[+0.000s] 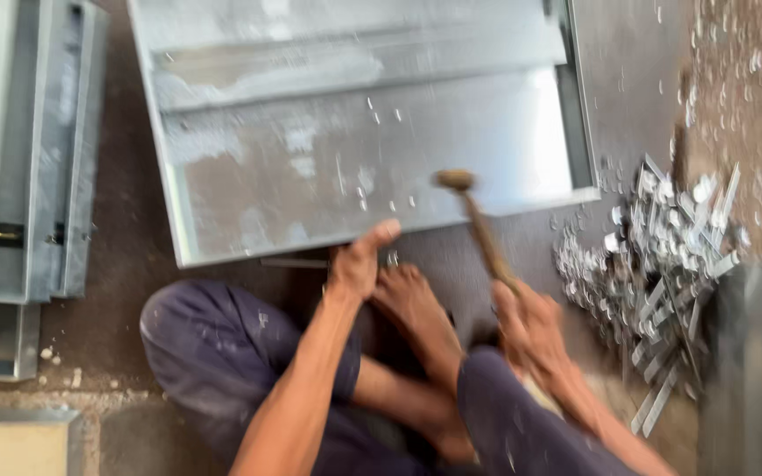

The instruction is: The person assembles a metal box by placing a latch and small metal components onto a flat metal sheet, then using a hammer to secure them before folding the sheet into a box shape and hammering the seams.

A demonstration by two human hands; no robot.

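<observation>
Galvanised sheet-metal panel point(372, 132) lies flat on the floor point(637, 79), far of centre, dull grey, folded edges, blotchy surface. Left hand point(356, 263) at panel's near edge, thumb up, fingers curled; what they pinch is blurred, cannot tell. Right hand point(526, 322) clamped on wooden handle of hammer point(478, 225), head raised over near edge. Shiny metal offcuts point(663, 264) heaped right. Bare foot point(412, 304) between hands.

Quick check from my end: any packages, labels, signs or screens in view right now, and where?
None that can be made out in this blurred view.
Sheet-metal panel: grey, flat, on the floor ahead, no label visible.
Pile of metal offcuts: silvery strips and bits, loose on the floor at right, not packaged.
Hammer: wooden handle, in the right hand, unmarked.
</observation>
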